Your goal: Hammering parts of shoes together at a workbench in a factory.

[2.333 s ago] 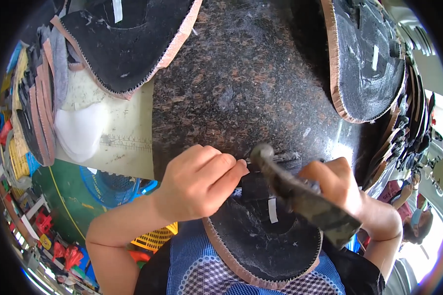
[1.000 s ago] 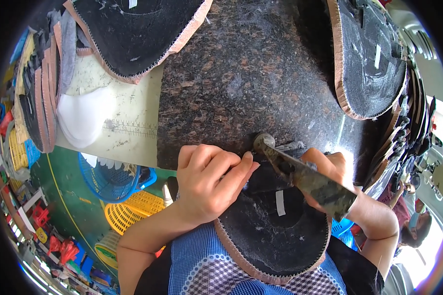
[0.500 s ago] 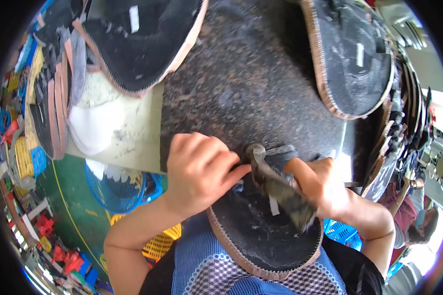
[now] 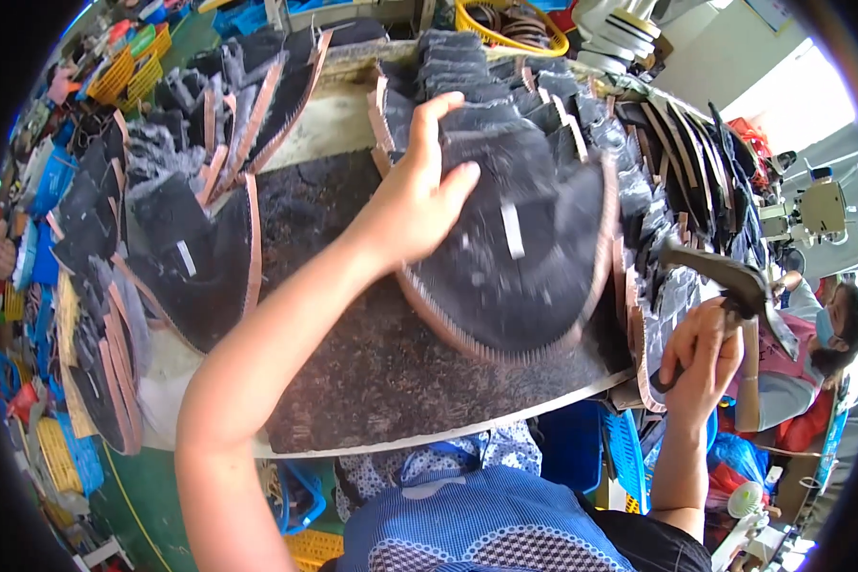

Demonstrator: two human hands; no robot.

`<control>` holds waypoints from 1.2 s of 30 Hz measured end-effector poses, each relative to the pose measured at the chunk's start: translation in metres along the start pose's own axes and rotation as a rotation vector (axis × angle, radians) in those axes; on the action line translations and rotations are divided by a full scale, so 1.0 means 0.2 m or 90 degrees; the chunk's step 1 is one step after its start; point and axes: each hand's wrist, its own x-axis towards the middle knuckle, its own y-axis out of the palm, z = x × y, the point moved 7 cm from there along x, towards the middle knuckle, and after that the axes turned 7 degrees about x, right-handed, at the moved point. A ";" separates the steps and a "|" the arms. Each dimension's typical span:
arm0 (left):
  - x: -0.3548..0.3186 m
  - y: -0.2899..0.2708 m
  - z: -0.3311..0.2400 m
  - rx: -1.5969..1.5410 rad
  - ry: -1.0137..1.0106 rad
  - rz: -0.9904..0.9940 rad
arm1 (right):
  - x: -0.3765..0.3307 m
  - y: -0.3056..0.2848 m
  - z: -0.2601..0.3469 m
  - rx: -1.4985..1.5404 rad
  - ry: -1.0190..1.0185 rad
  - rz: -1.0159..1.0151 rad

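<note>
My left hand [image 4: 412, 205] reaches over the dark bench, its thumb and forefinger stretched apart. Beside the thumb is a black U-shaped piece [image 4: 491, 276] with pinkish notched edging and a small white label. It is slightly blurred, and I cannot tell whether the hand touches it. Off to the right, my right hand [image 4: 704, 348] grips a hammer [image 4: 734, 278], with its metal head raised above the fist. A similar black piece [image 4: 195, 257] lies left of my left forearm.
The speckled dark slab [image 4: 353, 391] has a pale front edge. Stacked black pieces [image 4: 682, 153] line the right side, with more at the back. A yellow basket [image 4: 558, 43] stands at the far edge. A person [image 4: 801, 334] sits at the right.
The view has shifted to take in more of the bench. My right hand has carried the hammer out to the right and up. My left hand has stretched farther over the bench, its fingers spread.
</note>
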 end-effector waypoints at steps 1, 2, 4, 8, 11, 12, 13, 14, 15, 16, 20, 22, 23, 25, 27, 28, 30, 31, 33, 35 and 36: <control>0.08 -0.03 0.17 0.016 -0.030 -0.025 | 0.00 0.07 -0.01 0.000 0.016 0.033; 0.15 -0.01 0.18 0.174 -0.101 -0.013 | -0.01 0.09 -0.06 0.031 0.026 0.090; 0.16 0.03 0.20 0.264 -0.230 0.056 | -0.03 0.22 -0.18 0.028 0.098 0.123; 0.05 0.01 -0.02 0.564 0.186 -0.219 | -0.01 0.43 -0.42 -0.041 0.218 0.188; -0.18 -0.12 -0.13 0.501 0.298 -0.188 | 0.00 0.30 -0.47 -0.085 0.137 0.121; -0.30 -0.24 -0.18 0.533 0.351 -0.204 | 0.01 0.28 -0.42 -0.057 0.072 0.151; -0.39 -0.43 -0.16 0.616 0.340 -0.184 | 0.02 0.33 -0.35 -0.046 0.079 0.138; -0.47 -0.67 -0.13 0.695 0.230 -0.179 | 0.06 0.40 -0.31 -0.011 0.082 0.163; -0.54 -0.92 -0.13 0.803 0.106 -0.307 | 0.10 0.46 -0.27 0.006 0.112 0.181; -0.66 -1.11 -0.12 0.958 0.005 -0.405 | 0.13 0.60 -0.28 0.019 0.152 0.211; -0.80 -1.42 -0.03 0.924 0.020 -0.202 | 0.25 1.38 -0.20 0.113 0.135 0.410; -0.79 -1.35 -0.09 0.847 0.084 -0.227 | 0.32 1.67 -0.17 0.135 0.088 0.453; -0.81 -1.29 -0.16 0.864 0.155 -0.255 | 0.37 1.79 -0.19 0.072 0.005 0.475; -0.91 -1.26 -0.25 0.886 0.220 -0.277 | 0.40 2.05 -0.12 -0.029 -0.155 0.493; -0.98 -1.23 -0.31 0.895 0.244 -0.274 | 0.35 2.30 -0.05 -0.152 -0.214 0.512; -0.99 -1.22 -0.33 0.887 0.235 -0.271 | 0.32 2.41 -0.05 -0.232 -0.198 0.532; -1.00 -1.18 -0.36 0.861 0.313 -0.267 | 0.27 2.56 -0.09 -0.265 -0.260 0.498; -1.01 -1.15 -0.42 0.822 0.331 -0.236 | 0.24 2.63 -0.12 -0.293 -0.237 0.521; -1.04 -1.08 -0.53 0.840 0.363 -0.225 | 0.22 2.70 -0.18 -0.272 -0.211 0.504; -1.09 -0.99 -0.68 0.888 0.355 -0.196 | 0.22 2.76 -0.21 -0.240 -0.197 0.494; -1.13 -0.97 -0.74 0.907 0.356 -0.191 | 0.21 2.77 -0.19 -0.205 -0.196 0.486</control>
